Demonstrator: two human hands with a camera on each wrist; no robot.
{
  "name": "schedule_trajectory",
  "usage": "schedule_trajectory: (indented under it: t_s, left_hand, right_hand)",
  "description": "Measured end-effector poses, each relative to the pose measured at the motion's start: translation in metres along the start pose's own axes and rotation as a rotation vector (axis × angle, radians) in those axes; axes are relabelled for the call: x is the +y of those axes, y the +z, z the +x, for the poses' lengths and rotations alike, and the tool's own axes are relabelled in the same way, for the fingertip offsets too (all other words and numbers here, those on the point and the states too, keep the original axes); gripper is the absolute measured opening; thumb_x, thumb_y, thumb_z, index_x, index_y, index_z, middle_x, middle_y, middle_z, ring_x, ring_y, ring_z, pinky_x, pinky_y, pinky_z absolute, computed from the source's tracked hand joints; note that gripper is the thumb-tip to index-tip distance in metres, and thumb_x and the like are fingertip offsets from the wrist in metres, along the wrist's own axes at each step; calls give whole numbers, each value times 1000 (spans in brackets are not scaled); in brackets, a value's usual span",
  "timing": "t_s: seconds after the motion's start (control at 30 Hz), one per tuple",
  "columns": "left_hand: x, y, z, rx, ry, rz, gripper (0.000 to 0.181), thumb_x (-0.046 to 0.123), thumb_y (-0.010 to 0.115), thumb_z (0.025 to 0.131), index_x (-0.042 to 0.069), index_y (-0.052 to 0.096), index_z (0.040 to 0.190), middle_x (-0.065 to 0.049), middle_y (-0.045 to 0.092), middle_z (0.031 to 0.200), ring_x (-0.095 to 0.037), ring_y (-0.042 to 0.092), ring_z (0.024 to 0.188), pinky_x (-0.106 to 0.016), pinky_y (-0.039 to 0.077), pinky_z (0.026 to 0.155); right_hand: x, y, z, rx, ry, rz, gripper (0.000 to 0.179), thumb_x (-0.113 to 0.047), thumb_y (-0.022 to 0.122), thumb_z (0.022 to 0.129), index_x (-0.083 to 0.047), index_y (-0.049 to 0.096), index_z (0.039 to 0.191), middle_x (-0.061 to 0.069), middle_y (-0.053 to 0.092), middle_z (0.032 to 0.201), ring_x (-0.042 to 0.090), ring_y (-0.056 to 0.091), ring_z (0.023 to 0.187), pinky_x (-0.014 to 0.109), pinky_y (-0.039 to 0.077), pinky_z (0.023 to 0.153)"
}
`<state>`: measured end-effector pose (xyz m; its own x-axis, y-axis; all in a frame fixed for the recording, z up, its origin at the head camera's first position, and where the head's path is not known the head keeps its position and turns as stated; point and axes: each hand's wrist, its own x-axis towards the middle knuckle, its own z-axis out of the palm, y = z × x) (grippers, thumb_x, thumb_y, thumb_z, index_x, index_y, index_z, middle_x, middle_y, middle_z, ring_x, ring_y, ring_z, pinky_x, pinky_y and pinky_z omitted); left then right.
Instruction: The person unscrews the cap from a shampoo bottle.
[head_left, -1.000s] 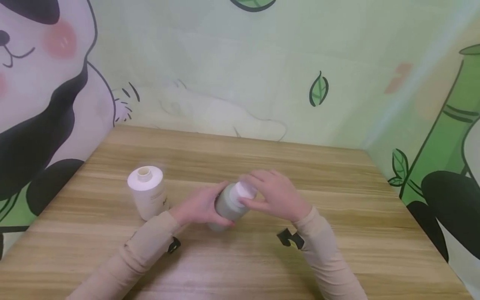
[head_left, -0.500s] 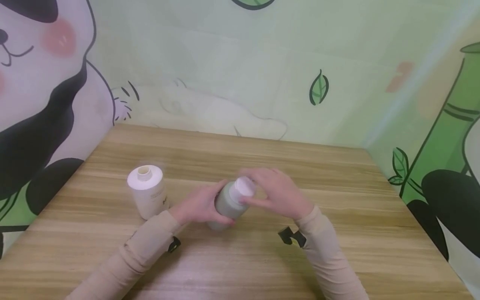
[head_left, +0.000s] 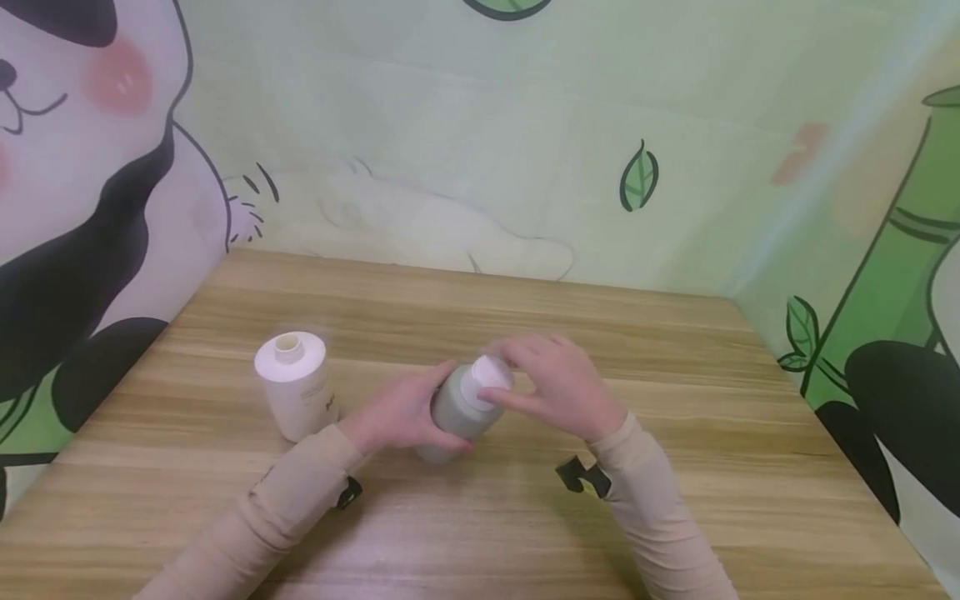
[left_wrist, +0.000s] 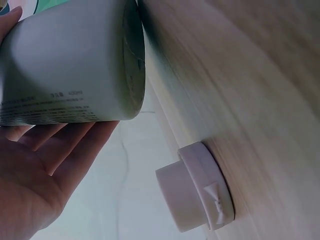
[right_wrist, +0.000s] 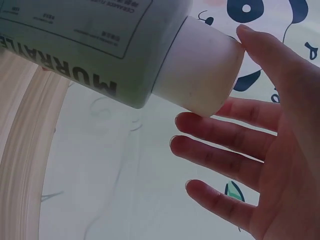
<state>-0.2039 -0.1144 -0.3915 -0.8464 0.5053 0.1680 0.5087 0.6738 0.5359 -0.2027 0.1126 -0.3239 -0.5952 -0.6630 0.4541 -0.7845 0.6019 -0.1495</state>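
My left hand grips the body of a grey-green bottle, fingers wrapped around its sides. Printed lettering shows on this bottle in the right wrist view, and it leans with its top to the right. With thumb and index finger, my right hand pinches the white cap on the bottle. Its other fingers are spread below the cap in the right wrist view. To the left stands a white bottle with a bare, uncapped neck.
A short, stepped, pale cap-like piece with a small bow stands on the wooden table in the left wrist view. A wall printed with pandas and bamboo rises behind the table's far edge.
My right hand's fingers have shifted slightly around the white cap, baring its top more than a second ago. My left hand and the standing white bottle stay in place.
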Motion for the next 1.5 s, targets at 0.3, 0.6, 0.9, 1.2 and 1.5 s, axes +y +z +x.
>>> schedule_trajectory:
  t_s: [0.3, 0.6, 0.9, 1.2, 1.5]
  left_hand:
    - [1, -1, -1, -16, -16, -8, 85, 48, 84, 64, 14, 47, 133, -2, 68, 107, -15, 64, 90, -33, 53, 78]
    - [-1, -3, -1, -32, -4, -77, 81, 43, 86, 64, 16, 49, 130, -1, 67, 112, -16, 64, 97, -35, 53, 83]
    - [0, -3, -1, -31, -15, -82, 80, 44, 87, 63, 16, 50, 128, -1, 67, 110, -16, 64, 94, -35, 53, 82]
    - [0, -2, -1, -25, -20, -50, 82, 46, 86, 62, 16, 49, 129, -1, 68, 108, -16, 64, 92, -34, 53, 80]
    - [-1, -1, -1, -18, -9, -41, 83, 47, 86, 62, 16, 48, 129, -1, 68, 106, -15, 64, 90, -32, 53, 78]
  right_hand:
    - [-1, 0, 0, -18, -48, -5, 40, -38, 72, 83, -13, 66, 114, 1, 71, 107, 17, 66, 101, 40, 52, 84]
    - [1, 1, 0, -19, -140, -1, 41, -28, 67, 82, -12, 64, 119, 1, 68, 111, 16, 64, 101, 37, 51, 83]
    - [0, 0, 0, -85, -72, 36, 46, -31, 66, 86, -9, 59, 126, 4, 66, 121, 19, 63, 111, 43, 50, 91]
    - [-1, -1, 0, -100, 51, 47, 43, -40, 67, 87, -13, 62, 119, 1, 69, 115, 15, 64, 105, 44, 47, 92]
    - [-2, -1, 1, -93, 42, 43, 39, -40, 67, 88, -15, 62, 117, -1, 69, 112, 13, 64, 104, 41, 47, 90]
